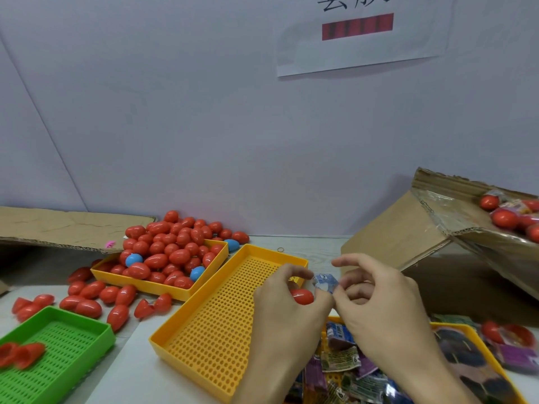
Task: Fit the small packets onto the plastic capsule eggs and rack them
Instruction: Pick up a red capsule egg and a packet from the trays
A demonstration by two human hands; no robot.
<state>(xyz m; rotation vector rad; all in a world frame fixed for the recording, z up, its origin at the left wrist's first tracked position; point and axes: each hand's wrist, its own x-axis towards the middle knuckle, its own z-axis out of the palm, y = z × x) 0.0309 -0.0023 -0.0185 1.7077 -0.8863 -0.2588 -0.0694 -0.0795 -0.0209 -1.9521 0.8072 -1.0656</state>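
The left hand (287, 301) curls its fingers round a smooth, glossy red capsule egg (302, 296), whose rounded end shows between thumb and fingertips. Just to its right, the right hand (376, 298) pinches a small crinkled packet (325, 282) of blue and white foil between thumb and forefinger, holding it right above the egg; whether packet and egg touch cannot be told. Both hands hover over the near right corner of an empty yellow plastic tray (215, 339), a shallow rectangle whose floor is a grid of fine round holes.

Behind it, a second yellow tray (163, 287) is heaped with shiny red eggs, oval and seamless-looking, with a few blue eggs (134, 259) among them. More red eggs (87, 307) and open half-shells lie scattered on the pale surface (131, 374) to the left. A green tray (58, 354) with slotted holes holds a couple of red half-shells (20, 354), blurred.

Under the right forearm, another yellow tray (478, 339) is packed with loose packets (341, 360), flat and wrinkled, printed in purple, blue and grey. To the right, a torn corrugated cardboard box (408, 228) with taped edges leans over, with red eggs wrapped in packets inside. A flattened cardboard sheet (58, 225) lies at the far left against the plain wall.
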